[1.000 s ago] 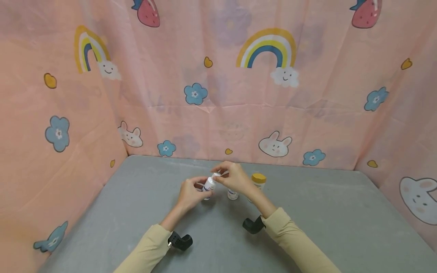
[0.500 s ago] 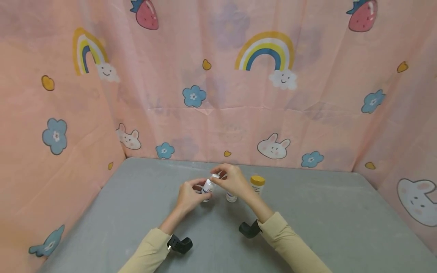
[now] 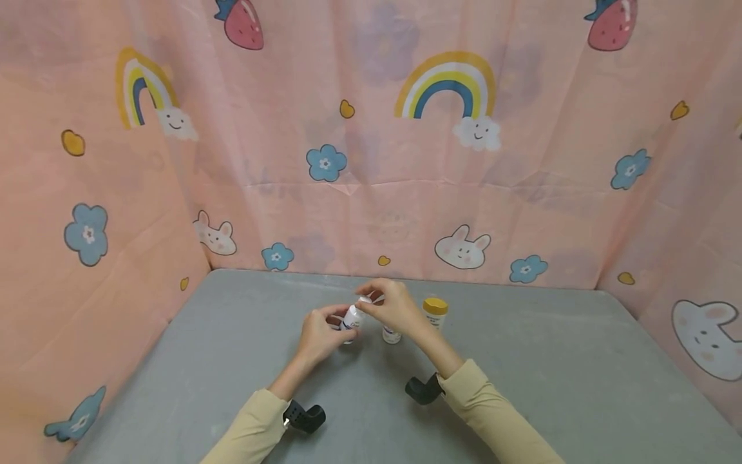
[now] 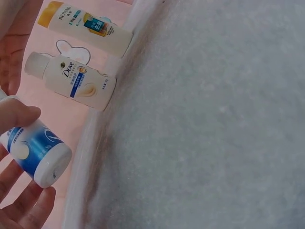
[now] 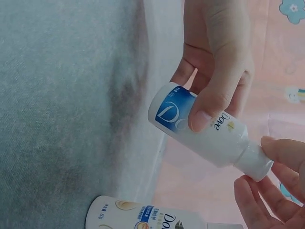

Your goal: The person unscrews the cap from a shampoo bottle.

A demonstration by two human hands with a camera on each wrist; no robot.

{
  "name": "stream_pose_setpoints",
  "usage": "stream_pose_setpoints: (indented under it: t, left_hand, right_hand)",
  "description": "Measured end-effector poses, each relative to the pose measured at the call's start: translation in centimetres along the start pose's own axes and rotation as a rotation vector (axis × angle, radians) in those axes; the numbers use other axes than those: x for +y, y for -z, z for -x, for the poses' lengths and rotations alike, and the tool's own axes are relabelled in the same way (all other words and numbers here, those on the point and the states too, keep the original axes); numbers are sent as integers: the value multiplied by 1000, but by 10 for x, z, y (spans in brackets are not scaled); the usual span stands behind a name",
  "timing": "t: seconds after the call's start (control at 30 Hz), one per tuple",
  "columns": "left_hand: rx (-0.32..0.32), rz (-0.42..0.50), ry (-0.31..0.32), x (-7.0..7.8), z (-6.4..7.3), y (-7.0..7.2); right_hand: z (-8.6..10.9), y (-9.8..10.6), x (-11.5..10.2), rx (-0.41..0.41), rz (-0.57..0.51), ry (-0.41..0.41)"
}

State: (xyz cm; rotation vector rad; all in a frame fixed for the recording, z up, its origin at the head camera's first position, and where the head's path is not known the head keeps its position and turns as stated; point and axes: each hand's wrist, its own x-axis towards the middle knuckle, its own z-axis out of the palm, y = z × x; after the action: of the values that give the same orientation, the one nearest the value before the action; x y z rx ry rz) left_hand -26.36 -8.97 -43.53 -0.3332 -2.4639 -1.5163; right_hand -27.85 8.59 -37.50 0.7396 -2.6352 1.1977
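My left hand (image 3: 319, 334) grips a small white Dove bottle (image 5: 209, 140) with a blue band, thumb on one side and fingers on the other. The bottle is tilted, its neck towards my right hand (image 3: 394, 308). Thumb and fingertips of that right hand pinch the white cap (image 5: 254, 161), which sits at the bottle's neck. Beneath the right hand stands a second white Dove bottle (image 4: 78, 82), partly hidden by it in the head view. Beside that one is a bottle with a yellow cap (image 3: 435, 306), its lower part behind the right wrist.
The grey tabletop (image 3: 522, 374) extends around both hands. A pink patterned curtain (image 3: 382, 212) hangs along its back and sides. Each wrist carries a black camera mount, one (image 3: 305, 417) on the left and one (image 3: 423, 389) on the right.
The head view has shifted slightly. Both hands keep nearly the same hold on the bottle and its cap, and the two standing bottles stay in place.
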Motion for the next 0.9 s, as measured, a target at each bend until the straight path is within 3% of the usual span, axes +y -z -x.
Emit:
stream_pose_setpoints:
  t: [0.33,0.63,0.9]
  left_hand:
    - [-1,4,-3,-2,0,0]
    - [5,-7,-22,0,-3,2]
    - [6,-13,-17,2,-5,2]
  right_hand:
    - [-1,0,2,-47,-56,7]
    - [-3,-1,-1,12,8,-30]
    - [-3,1,1,-28,-10,31]
